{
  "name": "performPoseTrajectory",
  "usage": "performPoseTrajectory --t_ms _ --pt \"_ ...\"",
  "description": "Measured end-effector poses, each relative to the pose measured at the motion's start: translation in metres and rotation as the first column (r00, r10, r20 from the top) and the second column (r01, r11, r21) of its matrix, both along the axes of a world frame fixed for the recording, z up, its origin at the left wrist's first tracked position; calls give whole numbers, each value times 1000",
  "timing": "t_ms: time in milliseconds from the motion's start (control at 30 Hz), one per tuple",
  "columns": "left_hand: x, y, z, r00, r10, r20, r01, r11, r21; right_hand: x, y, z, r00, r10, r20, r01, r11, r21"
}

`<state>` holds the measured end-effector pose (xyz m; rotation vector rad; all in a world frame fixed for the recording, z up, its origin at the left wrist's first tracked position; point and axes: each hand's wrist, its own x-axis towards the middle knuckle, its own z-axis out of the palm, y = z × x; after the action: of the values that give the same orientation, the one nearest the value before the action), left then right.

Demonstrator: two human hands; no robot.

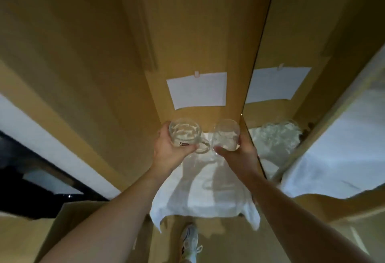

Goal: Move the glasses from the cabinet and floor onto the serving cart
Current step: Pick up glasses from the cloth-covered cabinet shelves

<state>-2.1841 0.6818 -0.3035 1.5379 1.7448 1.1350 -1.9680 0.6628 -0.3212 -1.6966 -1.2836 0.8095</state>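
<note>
Two glasses are held up side by side, out over a white cloth point(200, 181) that is spread on a shelf-like surface between tall brown panels. A handled glass mug point(184, 135) is gripped by the left hand point(169, 152), fingers curled round its body and the thumb under its base; its handle point(203, 147) points right, toward the other glass. A plain tumbler point(226, 134) is gripped by the right hand point(242, 150), fingers wrapped round its far right side and the thumb on the near side. The two glasses appear almost touching at the handle.

Both are clear, smooth and rigid; the mug looks thick-walled and is judged the heavier, the tumbler thinner and lighter. Both are judged slippery and breakable, so knocking them together is to be avoided. The mug would be held most securely by its handle or round its body, the tumbler round its middle.

A dark sticker point(184, 144) is seen on the mug. A sheet of white paper point(198, 90) is taped to the matt brown far panel; to the right a glossy panel point(312, 33) mirrors it. A pale shoe point(190, 242) shows at the near edge.
</note>
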Motion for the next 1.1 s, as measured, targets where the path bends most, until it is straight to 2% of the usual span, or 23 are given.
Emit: performPoseTrajectory --t_ms 200,333,533,733,900,1100 --pt "14 -48 108 992 47 114 -80 950 302 7 -33 101 998 -57 13 52 966 253" --pt "35 -73 170 980 -4 197 -83 899 430 17 -61 160 994 -91 -54 105 911 398" --pt "83 -96 223 943 -143 301 -47 838 544 46 -108 222 967 -177 -181 248 805 538" --pt "154 -100 245 808 -394 438 95 820 564 105 -141 249 925 -334 -182 373 698 612" --pt "227 -102 250 734 -550 398 259 770 584 165 -157 251 869 -415 -270 488 628 606" --pt "310 -95 248 628 -699 342 419 674 609 231 -165 251 742 -616 -264 631 507 588"
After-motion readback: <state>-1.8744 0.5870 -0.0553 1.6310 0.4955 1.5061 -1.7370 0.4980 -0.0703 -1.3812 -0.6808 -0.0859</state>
